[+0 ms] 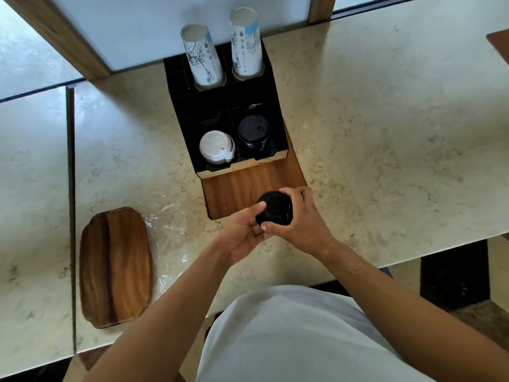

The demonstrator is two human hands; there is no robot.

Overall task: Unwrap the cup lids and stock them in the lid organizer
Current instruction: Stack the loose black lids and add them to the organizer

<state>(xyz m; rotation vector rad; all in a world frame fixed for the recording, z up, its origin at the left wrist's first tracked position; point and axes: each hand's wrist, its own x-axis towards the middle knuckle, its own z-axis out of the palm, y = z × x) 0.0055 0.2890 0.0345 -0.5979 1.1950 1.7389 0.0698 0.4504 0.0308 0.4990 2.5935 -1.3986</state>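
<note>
A stack of black cup lids [275, 207] is held between both hands just above the wooden base of the black lid organizer [187, 125]. My left hand [243, 232] cups the stack from below and the left, thumb on its top edge. My right hand [300, 219] wraps over its right side. In the organizer's front row, white lids [216, 146] fill the left slot and black lids [253, 130] the right slot. Clear plastic wrap [168, 230] lies crumpled on the counter to the left.
Two stacks of printed paper cups [202, 55] [246, 42] stand in the organizer's back slots. A wooden tray [115, 267] lies at the left beside the wrap. The marble counter [385, 147] ends near my body; a wood-framed panel stands behind.
</note>
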